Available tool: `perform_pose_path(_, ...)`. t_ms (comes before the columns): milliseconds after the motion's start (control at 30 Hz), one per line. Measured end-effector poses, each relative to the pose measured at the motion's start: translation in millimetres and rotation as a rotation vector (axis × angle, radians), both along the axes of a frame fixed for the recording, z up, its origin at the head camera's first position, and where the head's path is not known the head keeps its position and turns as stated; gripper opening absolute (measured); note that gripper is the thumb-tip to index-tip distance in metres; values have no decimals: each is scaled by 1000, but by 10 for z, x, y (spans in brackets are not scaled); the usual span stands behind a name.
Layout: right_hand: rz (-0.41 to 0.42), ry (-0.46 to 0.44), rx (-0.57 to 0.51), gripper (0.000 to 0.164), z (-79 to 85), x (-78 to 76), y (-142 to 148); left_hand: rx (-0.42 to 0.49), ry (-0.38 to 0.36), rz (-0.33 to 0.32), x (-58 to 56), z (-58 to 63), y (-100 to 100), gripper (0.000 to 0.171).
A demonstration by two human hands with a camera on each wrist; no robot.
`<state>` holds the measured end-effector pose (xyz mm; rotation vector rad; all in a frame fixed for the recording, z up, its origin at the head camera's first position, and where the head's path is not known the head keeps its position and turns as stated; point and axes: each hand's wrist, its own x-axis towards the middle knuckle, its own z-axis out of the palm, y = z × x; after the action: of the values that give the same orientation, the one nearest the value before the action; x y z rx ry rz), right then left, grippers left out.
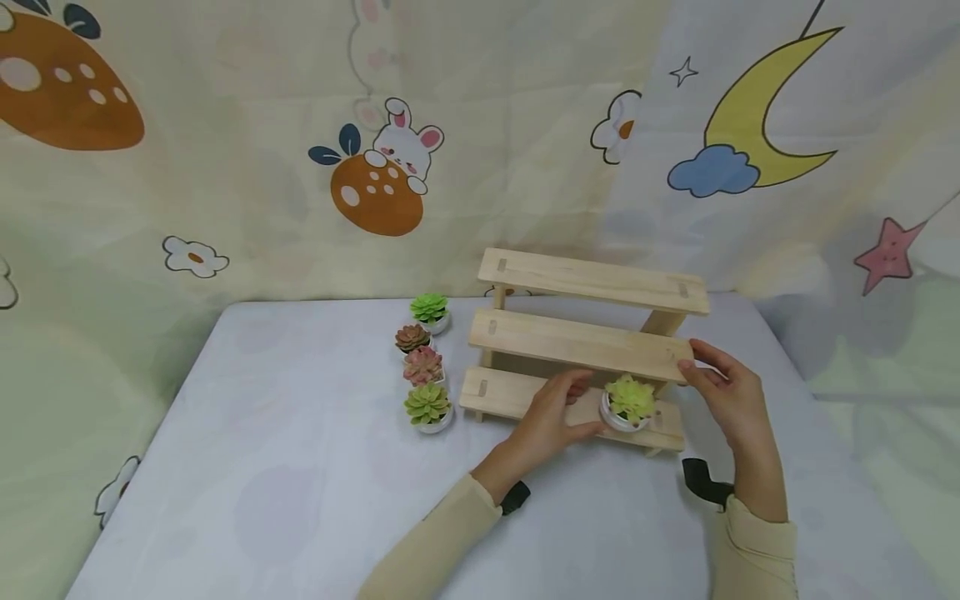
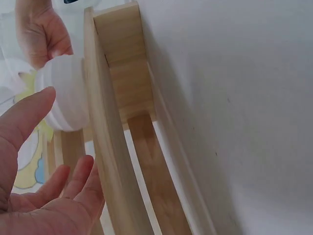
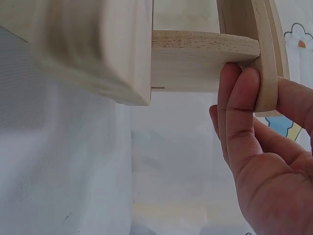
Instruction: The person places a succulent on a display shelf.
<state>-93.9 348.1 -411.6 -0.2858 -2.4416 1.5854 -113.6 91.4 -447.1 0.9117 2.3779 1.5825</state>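
A three-tier wooden plant stand [image 1: 581, 342] stands on the table. On the right part of its lowest step sits a yellow-green potted succulent [image 1: 630, 398] in a white pot [image 2: 66, 93]. My left hand [image 1: 551, 417] is beside that pot, thumb and fingers spread apart; the thumb tip overlaps the pot in the left wrist view, while the other fingers reach along the step's edge. With my right hand [image 1: 723, 392] I pinch the right end of the middle step, thumb on one face and fingers [image 3: 243, 95] on the other.
Left of the stand, several small potted succulents form a row: a bright green one [image 1: 430, 308], a brown one [image 1: 412, 337], a pinkish one [image 1: 423, 367] and a green one [image 1: 427, 404]. A printed cloth [image 1: 262, 167] hangs behind the white-covered table [image 1: 247, 467].
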Motion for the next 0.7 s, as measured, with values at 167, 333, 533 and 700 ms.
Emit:
perform_pose_path(167, 9, -8, -9, 59, 5, 10, 17, 23, 41, 46, 27, 42, -145, 65)
perform_pose_path(333, 14, 1, -10, 58, 3, -3, 49, 18, 81, 92, 67, 161, -325, 61)
perform_pose_path(533, 5, -31, 4, 61, -1, -16, 70, 25, 158, 131, 97, 278, -558, 61)
perform_pose_path(700, -7, -60, 19, 63, -9, -9, 43, 18, 198, 191, 135, 297, -732, 62)
